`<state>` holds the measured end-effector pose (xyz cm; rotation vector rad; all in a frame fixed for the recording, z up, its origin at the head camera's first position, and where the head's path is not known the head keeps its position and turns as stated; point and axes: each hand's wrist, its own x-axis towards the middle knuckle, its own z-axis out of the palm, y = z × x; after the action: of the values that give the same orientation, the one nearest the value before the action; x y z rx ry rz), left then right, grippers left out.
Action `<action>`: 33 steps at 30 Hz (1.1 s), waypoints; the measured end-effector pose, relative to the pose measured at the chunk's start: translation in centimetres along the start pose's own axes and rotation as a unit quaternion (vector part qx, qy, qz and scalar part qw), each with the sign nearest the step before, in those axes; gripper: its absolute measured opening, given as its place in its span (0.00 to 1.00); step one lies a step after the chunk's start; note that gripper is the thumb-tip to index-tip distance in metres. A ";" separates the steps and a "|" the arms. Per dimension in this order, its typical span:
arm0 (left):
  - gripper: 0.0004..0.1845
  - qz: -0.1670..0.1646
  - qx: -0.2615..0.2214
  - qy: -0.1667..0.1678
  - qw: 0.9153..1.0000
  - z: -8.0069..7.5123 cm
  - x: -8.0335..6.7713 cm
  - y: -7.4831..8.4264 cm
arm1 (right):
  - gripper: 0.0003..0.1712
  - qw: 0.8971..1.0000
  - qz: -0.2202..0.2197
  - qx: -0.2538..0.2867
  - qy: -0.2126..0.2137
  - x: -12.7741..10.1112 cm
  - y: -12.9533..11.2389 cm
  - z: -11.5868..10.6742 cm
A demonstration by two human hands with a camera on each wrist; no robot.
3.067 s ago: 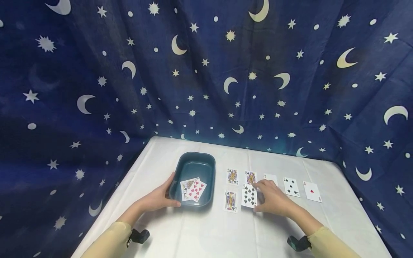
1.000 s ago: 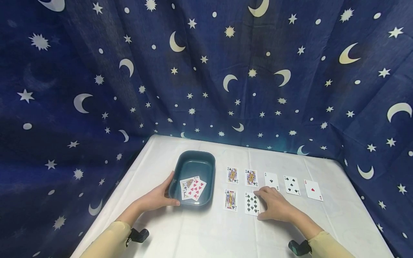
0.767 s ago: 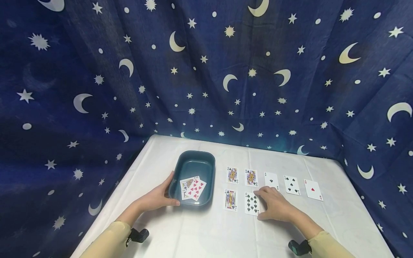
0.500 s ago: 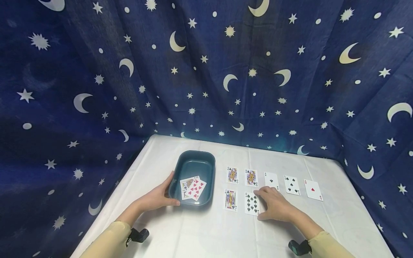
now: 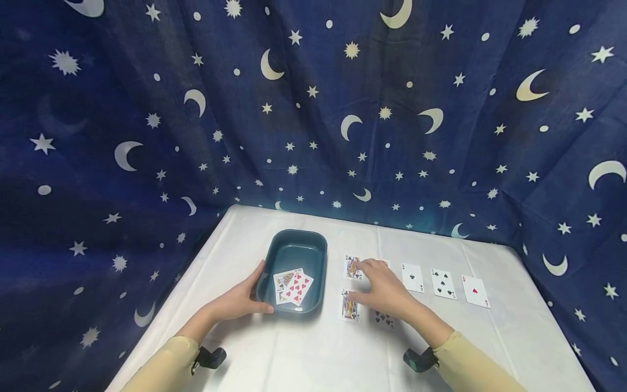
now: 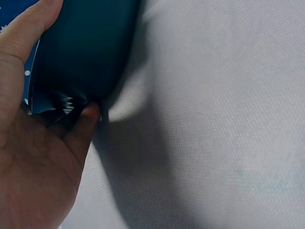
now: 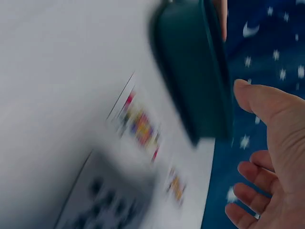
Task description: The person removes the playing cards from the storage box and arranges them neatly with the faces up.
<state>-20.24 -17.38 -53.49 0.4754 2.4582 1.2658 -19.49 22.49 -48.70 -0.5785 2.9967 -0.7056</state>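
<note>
Where desk [image 5: 303, 354] fills lower frame: left hand [image 5: 238, 301] clamped on tub [image 5: 296, 256]; right hand [image 5: 383, 287], fingers spread, over cards [image 5: 350, 305] at centre.

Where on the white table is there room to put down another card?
Bare white tablecloth lies along the near edge, between the two sleeves, and behind the dark teal plastic tub. It is crowded right of the tub, where the right hand hovers over face-up playing cards.

right hand [image 5: 379, 287] moved left, over queen
</note>
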 end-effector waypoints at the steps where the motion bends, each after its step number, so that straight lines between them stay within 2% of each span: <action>1: 0.69 -0.001 0.001 0.001 1.000 0.0 0.0 0.0 | 0.48 1.000 -0.006 0.001 0.000 0.6 -0.9 0.3; 4: 0.69 -0.003 0.001 0.002 1.000 0.0 0.0 -0.1 | 0.49 1.000 -0.031 0.003 -0.003 2.3 -3.5 1.3; 7: 0.69 -0.007 0.004 0.004 1.000 0.1 -0.1 -0.3 | 0.50 0.998 -0.064 -0.018 -0.016 3.8 -5.5 2.8; 13: 0.70 -0.010 -0.008 -0.001 1.000 0.1 -0.2 -0.3 | 0.49 0.989 -0.097 -0.108 -0.041 5.8 -8.1 5.6; 18: 0.70 -0.009 -0.008 -0.005 1.000 0.1 -0.2 -0.3 | 0.50 0.977 -0.098 -0.175 -0.068 6.9 -9.2 6.9; 25: 0.69 -0.008 -0.006 -0.009 1.000 0.1 0.0 -0.2 | 0.49 0.965 -0.066 -0.239 -0.090 7.9 -9.7 7.9; 29: 0.69 -0.008 -0.009 -0.010 1.000 0.1 0.0 -0.2 | 0.48 0.959 -0.054 -0.261 -0.099 8.2 -10.1 7.9; 33: 0.69 -0.008 -0.009 -0.007 1.000 0.0 0.0 -0.3 | 0.53 0.955 -0.050 -0.272 -0.103 8.4 -10.5 7.7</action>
<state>-20.31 -17.52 -53.69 0.4586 2.4314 1.2732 -22.90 7.52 -50.49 -0.7626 2.9568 0.1963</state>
